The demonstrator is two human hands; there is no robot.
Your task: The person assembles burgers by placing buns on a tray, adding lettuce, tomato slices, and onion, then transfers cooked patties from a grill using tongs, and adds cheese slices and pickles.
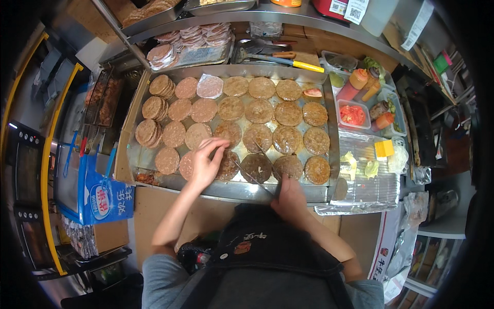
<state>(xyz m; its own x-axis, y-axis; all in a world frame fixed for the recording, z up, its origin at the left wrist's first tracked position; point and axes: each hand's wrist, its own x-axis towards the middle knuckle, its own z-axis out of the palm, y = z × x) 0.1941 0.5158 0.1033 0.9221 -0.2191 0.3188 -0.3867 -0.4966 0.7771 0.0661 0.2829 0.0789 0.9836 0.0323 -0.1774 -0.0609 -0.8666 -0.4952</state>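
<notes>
My right hand [290,197] grips metal tongs [267,160] at the front edge of a flat griddle [227,190]. The two tong arms are spread, their tips over the patties with nothing seen between them. My left hand [206,160] hovers above the front rows, thumb and fingertips close together; whether something is pinched there cannot be seen. Rows of round meat patties cover the griddle. Those on the right, such as a glossy patty [286,140], look browned; a patty [167,160] at left is paler. A dark brown patty [256,168] lies beneath the tongs. White paper [210,85] covers one back-row patty.
Stacked patties [148,133] line the griddle's left side. Behind it lie spatulas [278,58] and a tray [200,56] of paper-separated patties. Right are sauce bottles [357,79], a tub of tomato slices [353,116], and a foil-lined rack [366,189] with lettuce and cheese. A steel shelf [239,17] overhangs the back.
</notes>
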